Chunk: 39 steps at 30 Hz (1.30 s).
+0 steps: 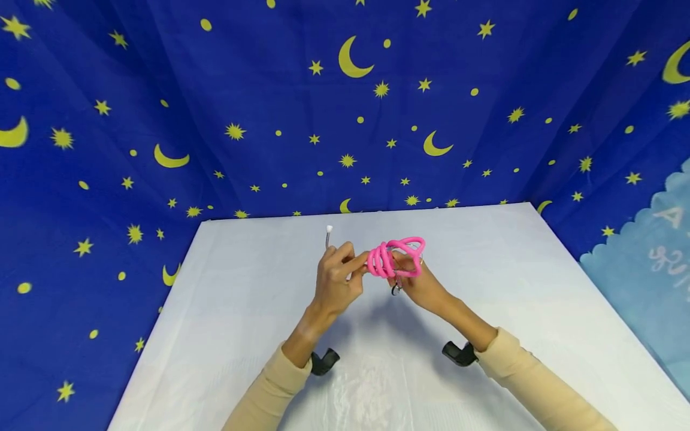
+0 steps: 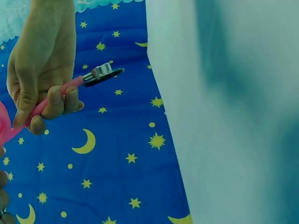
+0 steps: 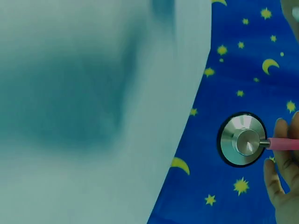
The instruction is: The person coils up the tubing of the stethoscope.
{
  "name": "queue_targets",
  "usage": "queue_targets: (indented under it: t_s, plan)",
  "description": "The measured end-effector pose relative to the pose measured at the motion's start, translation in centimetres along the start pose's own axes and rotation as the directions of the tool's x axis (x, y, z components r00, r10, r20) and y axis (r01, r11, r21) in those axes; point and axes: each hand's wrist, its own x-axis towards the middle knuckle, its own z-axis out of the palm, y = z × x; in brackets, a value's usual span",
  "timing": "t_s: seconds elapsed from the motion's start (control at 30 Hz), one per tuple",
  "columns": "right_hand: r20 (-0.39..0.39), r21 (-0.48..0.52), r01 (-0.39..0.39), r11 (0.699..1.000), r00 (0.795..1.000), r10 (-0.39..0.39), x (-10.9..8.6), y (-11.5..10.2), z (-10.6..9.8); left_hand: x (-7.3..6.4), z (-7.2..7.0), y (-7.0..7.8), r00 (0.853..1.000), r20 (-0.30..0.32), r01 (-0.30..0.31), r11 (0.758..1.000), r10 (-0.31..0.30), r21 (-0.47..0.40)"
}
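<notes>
A stethoscope with pink tubing [image 1: 380, 260] is held up above the table, its tube wound in several turns with a loop at the right end. My left hand [image 1: 338, 278] grips its left end, where a metal ear tube with a white ear tip [image 1: 329, 229] sticks up past the fingers. At the looped end, my right hand [image 1: 423, 286] pinches the pink tube. The round metal chest piece [image 3: 242, 140] with its black rim hangs just beyond the right fingers. In the left wrist view the right hand [image 2: 44, 70] holds the tube between thumb and fingers.
Below the hands lies a white-covered table [image 1: 242, 299]. A blue curtain [image 1: 302, 108] with yellow moons and stars surrounds it at the back and sides. Black wrist mounts [image 1: 325, 362] show at both forearms. A light blue panel [image 1: 647, 269] hangs on the right.
</notes>
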Motion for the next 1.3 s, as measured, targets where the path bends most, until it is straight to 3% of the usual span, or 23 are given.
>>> queue_targets:
  t_s: [0.07, 0.17, 0.27, 0.4, 0.6, 0.8, 1.03, 1.3]
  plan:
    - [0.003, -0.057, -0.08, 0.995, 0.997, 0.08, 0.1, -0.4, 0.5, -0.1, 0.0, -0.2, 0.998, -0.011, 0.058, 0.998, -0.058, 0.001]
    - [-0.026, -0.189, -0.132, 0.973, 0.991, 0.129, -0.3, -0.7, 1.2, -0.3, 0.0, -0.7, 0.991, -0.029, 0.133, 0.991, -0.132, 0.016]
    - [-0.045, -0.345, -0.115, 0.932, 0.993, 0.106, -1.2, -0.9, 2.1, -0.5, -0.3, -1.2, 0.979, -0.062, 0.197, 0.98, -0.195, 0.038]
    - [-0.075, -0.491, -0.066, 0.869, 0.997, 0.033, -2.4, -1.8, 3.0, -0.9, -0.4, -1.6, 0.974, -0.058, 0.224, 0.971, -0.22, 0.078]
    - [-0.127, -0.541, -0.085, 0.837, 0.992, 0.019, -3.0, -3.6, 3.6, -1.2, -0.3, -1.8, 0.967, -0.031, 0.254, 0.959, -0.252, 0.126]
    - [-0.118, -0.576, -0.067, 0.814, 0.993, -0.002, -3.2, -4.9, 3.4, -1.2, -0.2, -1.8, 0.972, 0.001, 0.231, 0.958, -0.234, 0.172]
    - [-0.043, -0.685, 0.024, 0.729, 0.996, -0.073, -2.4, -6.7, 1.8, -0.8, -0.2, -1.6, 0.979, 0.034, 0.19, 0.962, -0.2, 0.194]
    - [0.016, -0.725, 0.09, 0.683, 0.993, -0.114, -2.3, -8.1, 0.9, -0.5, -0.4, -0.8, 0.979, 0.081, 0.175, 0.972, -0.19, 0.159]
